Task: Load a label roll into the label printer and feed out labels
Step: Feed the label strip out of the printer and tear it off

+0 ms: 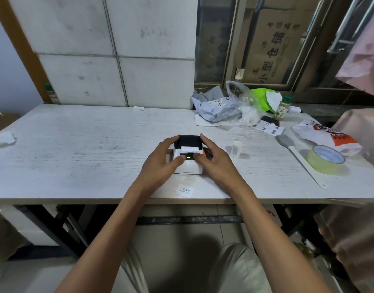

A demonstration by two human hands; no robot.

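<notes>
Paper in the form of a single printed label (185,190) is seen at lower centre, near the table (76,149) edge. Just above it, the label printer (188,158) is clasped from both sides: the left hand (160,160) and right hand (213,158) are curled around it, thumbs resting on top beside a lit green indicator. Small, white-bodied and black-lidded, it is judged light and rigid, best held by its flanks. Right of centre, a label roll (236,149) stands upright.

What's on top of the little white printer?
Both hands: the left hand and right hand grip the printer, thumbs beside a green light. Inside is hidden.
</notes>
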